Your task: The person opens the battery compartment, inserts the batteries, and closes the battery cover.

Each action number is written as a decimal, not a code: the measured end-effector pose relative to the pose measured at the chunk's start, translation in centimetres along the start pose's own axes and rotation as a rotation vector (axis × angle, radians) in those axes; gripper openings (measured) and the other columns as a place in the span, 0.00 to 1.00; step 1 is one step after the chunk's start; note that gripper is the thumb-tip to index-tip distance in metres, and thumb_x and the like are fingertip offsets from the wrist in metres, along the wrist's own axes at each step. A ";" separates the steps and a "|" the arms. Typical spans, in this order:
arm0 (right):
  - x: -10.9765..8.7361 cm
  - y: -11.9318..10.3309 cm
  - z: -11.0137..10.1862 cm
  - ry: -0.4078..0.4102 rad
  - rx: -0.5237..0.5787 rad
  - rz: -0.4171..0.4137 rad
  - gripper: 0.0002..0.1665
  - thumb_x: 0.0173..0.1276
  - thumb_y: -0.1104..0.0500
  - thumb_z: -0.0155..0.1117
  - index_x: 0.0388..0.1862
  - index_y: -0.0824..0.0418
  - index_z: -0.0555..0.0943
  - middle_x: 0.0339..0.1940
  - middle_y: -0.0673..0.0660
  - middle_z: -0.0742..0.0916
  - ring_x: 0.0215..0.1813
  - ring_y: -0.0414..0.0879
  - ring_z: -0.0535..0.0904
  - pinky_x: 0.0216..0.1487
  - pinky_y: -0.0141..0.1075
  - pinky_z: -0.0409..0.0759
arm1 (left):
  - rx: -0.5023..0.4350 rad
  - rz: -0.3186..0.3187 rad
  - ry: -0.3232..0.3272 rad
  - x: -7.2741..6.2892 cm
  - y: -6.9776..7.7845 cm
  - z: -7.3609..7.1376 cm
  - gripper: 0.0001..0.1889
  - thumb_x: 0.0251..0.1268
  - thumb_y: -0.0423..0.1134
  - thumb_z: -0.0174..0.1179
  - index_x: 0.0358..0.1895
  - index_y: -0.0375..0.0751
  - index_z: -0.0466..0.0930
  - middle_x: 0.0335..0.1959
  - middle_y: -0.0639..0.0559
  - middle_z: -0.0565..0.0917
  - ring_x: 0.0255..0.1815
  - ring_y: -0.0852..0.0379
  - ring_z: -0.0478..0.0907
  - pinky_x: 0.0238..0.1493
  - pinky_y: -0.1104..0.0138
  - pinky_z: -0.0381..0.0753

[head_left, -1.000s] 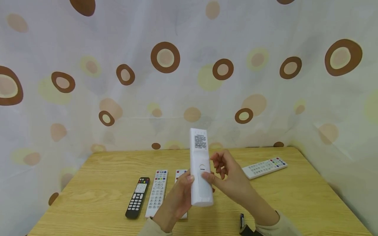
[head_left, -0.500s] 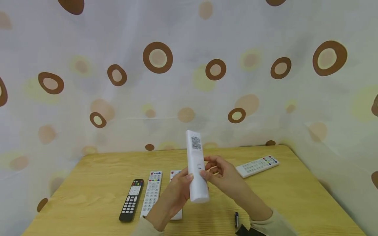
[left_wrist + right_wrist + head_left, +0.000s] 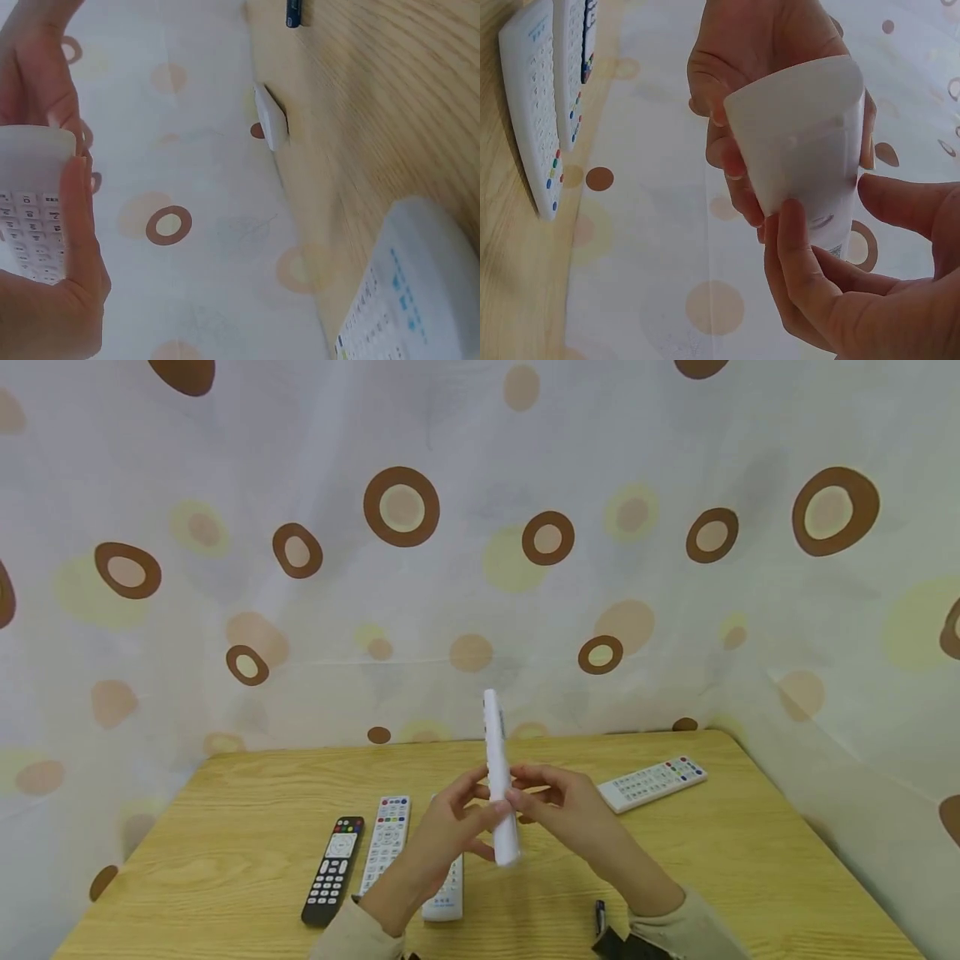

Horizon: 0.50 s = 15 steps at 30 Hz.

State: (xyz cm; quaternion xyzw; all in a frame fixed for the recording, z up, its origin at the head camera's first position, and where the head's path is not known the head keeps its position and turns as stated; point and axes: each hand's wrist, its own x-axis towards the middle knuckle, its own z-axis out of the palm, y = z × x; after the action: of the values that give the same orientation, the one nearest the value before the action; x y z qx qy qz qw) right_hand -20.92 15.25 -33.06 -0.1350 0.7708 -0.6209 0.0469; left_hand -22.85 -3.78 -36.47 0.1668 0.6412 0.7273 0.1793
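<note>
Between my two hands, raised above the table, a white remote control stands almost edge-on in the head view. My left hand grips its left side, with the thumb near its lower end. From the other side my right hand pinches it between thumb and fingers. In the left wrist view the button face of the remote control shows. Its back, with a battery cover, shows in the right wrist view, where fingertips of the right hand touch it.
On the wooden table lie a black remote, two white remotes, one beside the other, and another white remote at the right. A battery lies near the right wrist. A patterned curtain hangs behind.
The held remote control has turned from showing its labelled back to nearly edge-on in the head view. Both hands have turned with it and still hold it.
</note>
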 end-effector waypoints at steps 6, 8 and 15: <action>0.4 0.1 0.3 -0.002 -0.023 0.020 0.31 0.68 0.52 0.64 0.62 0.72 0.73 0.56 0.65 0.81 0.49 0.51 0.83 0.50 0.43 0.81 | 0.186 -0.015 0.099 0.0 0.2 0.2 0.39 0.59 0.45 0.68 0.73 0.45 0.60 0.51 0.45 0.71 0.32 0.57 0.73 0.28 0.60 0.84; 0.6 0.1 0.3 -0.016 0.002 0.021 0.30 0.69 0.54 0.64 0.62 0.73 0.72 0.55 0.66 0.81 0.49 0.52 0.83 0.49 0.42 0.82 | 0.270 -0.016 0.121 0.2 0.3 0.2 0.41 0.57 0.46 0.70 0.72 0.45 0.60 0.49 0.45 0.71 0.30 0.56 0.72 0.25 0.61 0.83; 1.6 1.7 0.0 -0.102 0.114 0.073 0.25 0.72 0.64 0.56 0.61 0.81 0.67 0.54 0.72 0.80 0.53 0.55 0.80 0.50 0.44 0.82 | 0.378 -0.093 0.082 0.7 0.3 -0.1 0.39 0.60 0.47 0.67 0.71 0.40 0.59 0.41 0.42 0.71 0.32 0.52 0.75 0.29 0.59 0.84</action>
State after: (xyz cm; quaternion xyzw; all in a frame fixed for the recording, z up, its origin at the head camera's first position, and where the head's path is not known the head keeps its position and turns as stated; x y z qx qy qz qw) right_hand -22.69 15.19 -34.51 -0.1355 0.7351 -0.6540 0.1164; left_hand -23.50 -3.61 -36.18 0.1377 0.7800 0.5912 0.1518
